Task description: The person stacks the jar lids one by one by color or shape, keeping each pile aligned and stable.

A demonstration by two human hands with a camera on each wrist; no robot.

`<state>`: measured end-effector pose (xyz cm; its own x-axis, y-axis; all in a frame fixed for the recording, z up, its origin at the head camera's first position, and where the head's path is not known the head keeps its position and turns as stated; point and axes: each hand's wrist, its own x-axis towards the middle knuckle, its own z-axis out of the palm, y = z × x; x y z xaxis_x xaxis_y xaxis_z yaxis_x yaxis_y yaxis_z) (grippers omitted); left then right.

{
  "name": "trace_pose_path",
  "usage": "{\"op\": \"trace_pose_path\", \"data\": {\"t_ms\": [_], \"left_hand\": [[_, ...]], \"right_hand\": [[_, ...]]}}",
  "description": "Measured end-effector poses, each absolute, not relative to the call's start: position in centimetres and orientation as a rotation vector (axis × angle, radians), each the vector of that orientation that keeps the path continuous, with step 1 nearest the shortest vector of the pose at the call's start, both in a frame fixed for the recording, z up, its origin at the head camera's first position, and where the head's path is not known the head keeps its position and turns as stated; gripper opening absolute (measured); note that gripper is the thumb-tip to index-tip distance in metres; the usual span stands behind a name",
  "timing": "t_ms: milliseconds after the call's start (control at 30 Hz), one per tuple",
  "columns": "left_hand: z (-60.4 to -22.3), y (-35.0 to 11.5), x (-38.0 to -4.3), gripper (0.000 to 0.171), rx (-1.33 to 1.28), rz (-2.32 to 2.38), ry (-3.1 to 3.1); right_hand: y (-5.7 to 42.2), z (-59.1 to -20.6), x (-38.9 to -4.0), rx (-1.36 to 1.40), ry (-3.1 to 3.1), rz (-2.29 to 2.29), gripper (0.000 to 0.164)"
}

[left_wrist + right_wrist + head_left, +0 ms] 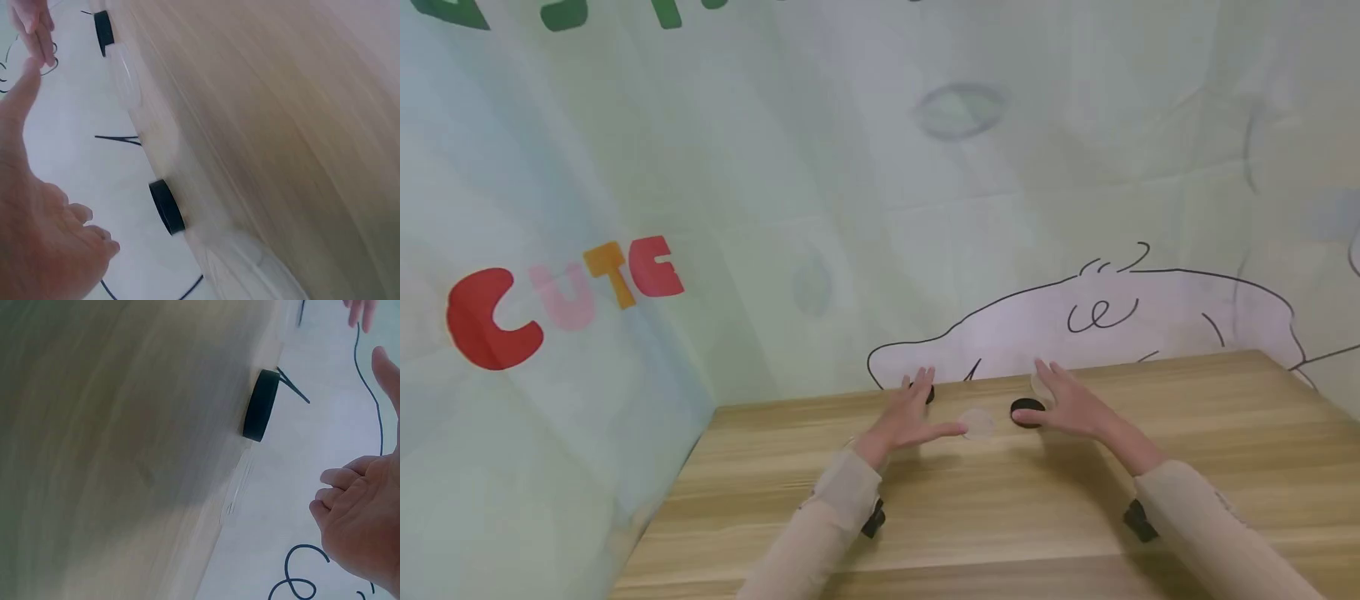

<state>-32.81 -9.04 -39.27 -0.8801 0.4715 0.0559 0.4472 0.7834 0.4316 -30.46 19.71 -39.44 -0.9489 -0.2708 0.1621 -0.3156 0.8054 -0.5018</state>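
Both hands are held over the back part of the table, fingers spread, with nothing in them. My left hand (904, 421) partly covers a shallow black disc (167, 207). Its thumb overlaps the edge of a clear round disc (979, 423) in the head view. In the left wrist view, another clear disc (256, 269) lies nearer that wrist. My right hand (1071, 404) is by a second black disc (1022, 406), its thumb across the disc in the head view. Behind the right fingers, a further clear disc (1040, 387) shows only in part.
The wooden table (1000, 517) ends at the back against a pale printed cloth (820, 167) with line drawings and coloured letters. Small black devices, one (874, 518) at the left wrist and another (1141, 521) at the right, sit below the sleeves.
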Motion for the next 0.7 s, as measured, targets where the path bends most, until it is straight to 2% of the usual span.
{"op": "trace_pose_path", "data": {"t_ms": [200,433,600,700], "left_hand": [[-39.4,-6.3,-32.0,0.113,0.73,0.916,2.795],[-40.4,-2.4,-31.4,0.106,0.769,1.121,2.778],[-41.3,1.0,-30.8,0.084,0.753,1.335,2.794],[-42.0,3.6,-29.9,0.075,0.612,1.555,2.74]], "right_hand": [[19.5,-39.5,-30.4,0.465,-2.872,1.028,0.098],[19.5,-40.5,-30.4,0.278,-2.732,1.247,0.068],[19.8,-41.0,-30.5,0.173,-2.584,1.436,0.058],[19.8,-41.5,-30.3,0.086,-2.521,1.529,0.053]]}}
